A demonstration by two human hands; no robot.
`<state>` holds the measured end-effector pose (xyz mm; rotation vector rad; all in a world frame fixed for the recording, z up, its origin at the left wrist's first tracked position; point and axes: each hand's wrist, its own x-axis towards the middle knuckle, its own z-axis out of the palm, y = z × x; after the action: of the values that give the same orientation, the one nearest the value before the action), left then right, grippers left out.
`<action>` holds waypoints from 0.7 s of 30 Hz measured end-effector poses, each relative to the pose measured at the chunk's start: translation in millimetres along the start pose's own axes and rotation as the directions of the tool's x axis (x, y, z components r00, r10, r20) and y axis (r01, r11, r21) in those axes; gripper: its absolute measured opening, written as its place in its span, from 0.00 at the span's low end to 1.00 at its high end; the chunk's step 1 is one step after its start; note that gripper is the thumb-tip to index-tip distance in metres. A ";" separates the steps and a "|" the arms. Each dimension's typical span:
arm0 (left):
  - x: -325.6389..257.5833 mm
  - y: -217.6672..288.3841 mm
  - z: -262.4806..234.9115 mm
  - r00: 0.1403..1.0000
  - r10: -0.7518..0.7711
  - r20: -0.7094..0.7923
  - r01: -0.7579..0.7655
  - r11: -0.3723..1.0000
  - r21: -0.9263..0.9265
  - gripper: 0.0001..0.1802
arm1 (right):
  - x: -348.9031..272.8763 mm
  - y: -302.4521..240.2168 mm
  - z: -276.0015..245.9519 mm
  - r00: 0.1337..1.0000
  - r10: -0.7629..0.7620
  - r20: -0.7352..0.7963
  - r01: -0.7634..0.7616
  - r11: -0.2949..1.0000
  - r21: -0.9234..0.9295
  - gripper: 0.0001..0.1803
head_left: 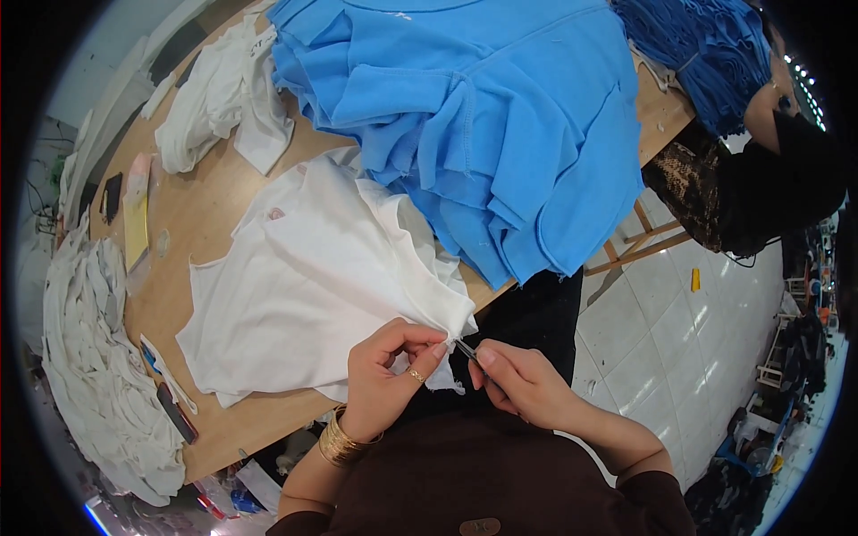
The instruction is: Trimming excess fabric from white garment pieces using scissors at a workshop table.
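Note:
A white garment (295,295) with a small pinkish mark lies spread over the wooden table and hangs past its near edge. My left hand (390,368), with a ring and several gold bangles on its arm, pinches the garment's edge between thumb and fingers. Just to the right, my right hand (523,382) is closed round a pair of small dark metal thread snips (463,348). The tips of the snips meet the cloth right beside my left fingertips. Most of their handle is hidden inside my right hand.
Light blue fabric pieces (500,116) form a big pile at the back. White cloth (89,348) heaps up at the left, near a dark phone-like object (177,413). Another person (778,196) in black sits at the right, by dark blue cloth (706,62).

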<state>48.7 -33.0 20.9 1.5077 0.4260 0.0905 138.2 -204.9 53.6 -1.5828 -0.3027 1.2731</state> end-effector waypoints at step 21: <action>3.1 2.1 -2.4 0.999 0.029 0.034 -0.030 0.999 0.042 0.05 | 45.5 16.7 -16.6 0.909 -0.313 -0.276 0.276 0.947 -0.165 0.19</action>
<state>51.2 -29.5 22.3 1.5558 0.3808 0.0796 164.0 -188.6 12.4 -1.7318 -0.4165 0.7805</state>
